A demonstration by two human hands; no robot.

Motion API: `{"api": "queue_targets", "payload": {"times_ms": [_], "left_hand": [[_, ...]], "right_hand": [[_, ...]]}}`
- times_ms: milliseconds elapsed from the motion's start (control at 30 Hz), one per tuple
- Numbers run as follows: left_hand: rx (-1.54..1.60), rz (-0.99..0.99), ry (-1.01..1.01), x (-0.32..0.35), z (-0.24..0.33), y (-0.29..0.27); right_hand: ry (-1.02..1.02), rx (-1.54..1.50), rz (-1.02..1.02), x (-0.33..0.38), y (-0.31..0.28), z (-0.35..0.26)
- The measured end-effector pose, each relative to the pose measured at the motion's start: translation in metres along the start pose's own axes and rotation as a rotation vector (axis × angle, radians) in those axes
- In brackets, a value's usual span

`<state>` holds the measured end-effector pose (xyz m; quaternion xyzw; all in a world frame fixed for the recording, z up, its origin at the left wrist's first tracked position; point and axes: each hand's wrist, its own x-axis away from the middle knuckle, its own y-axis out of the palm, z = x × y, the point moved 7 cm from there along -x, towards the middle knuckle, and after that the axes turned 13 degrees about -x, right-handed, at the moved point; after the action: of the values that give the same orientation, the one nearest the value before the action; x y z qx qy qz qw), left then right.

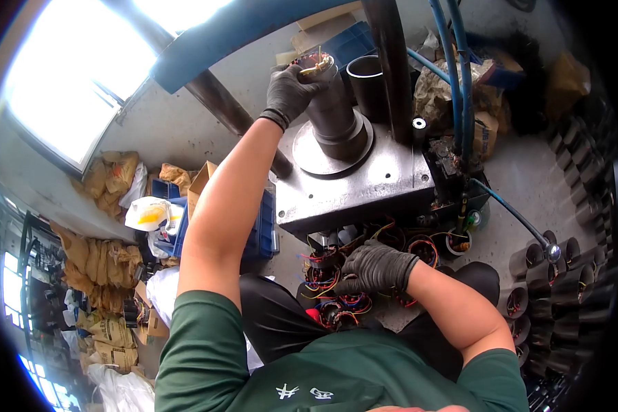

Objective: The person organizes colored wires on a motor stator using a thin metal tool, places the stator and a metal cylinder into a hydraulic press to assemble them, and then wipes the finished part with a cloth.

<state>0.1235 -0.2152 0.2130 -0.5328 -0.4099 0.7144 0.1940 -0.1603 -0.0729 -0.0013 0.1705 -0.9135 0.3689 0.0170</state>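
Head view looks down on the dark grey steel cylinder (333, 110) that stands upright on the round base plate of the grey metal press block (364, 182), and I use that block as my landmark. My left hand (290, 93), in a black glove, is stretched up over the block, and its grip is closed around the wound stator with copper-coloured and red wires (317, 65) that sits at the top of the cylinder. Just right of the cylinder, also on the block, stands an open dark metal tube (365, 82), with a thick dark upright column (395, 69) beside it. Blue hoses (456, 75) run down the far right side of the block.

Below the block's near edge, my right hand (376, 268), also in a black glove, lies curled over a heap of wound stators with red, blue and yellow leads (333, 288); I cannot tell whether its grip has closed on one or merely rests on them. Right of the block, well apart, rows of dark empty metal sleeves (556, 288) lie on the floor. Left of the block stand blue plastic crates (254, 233), and farther left are brown paper sacks (106, 178) against the wall under a bright window (69, 82).
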Motion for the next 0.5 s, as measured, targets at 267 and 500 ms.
{"api": "queue_targets", "payload": {"times_ms": [267, 500], "left_hand": [[0.236, -0.119, 0.043, -0.004, 0.002, 0.004], [0.187, -0.145, 0.042, -0.013, -0.008, 0.008]], "right_hand": [[0.056, 0.009, 0.062, 0.003, 0.002, 0.010], [0.096, 0.034, 0.063, 0.004, 0.003, 0.019]]}}
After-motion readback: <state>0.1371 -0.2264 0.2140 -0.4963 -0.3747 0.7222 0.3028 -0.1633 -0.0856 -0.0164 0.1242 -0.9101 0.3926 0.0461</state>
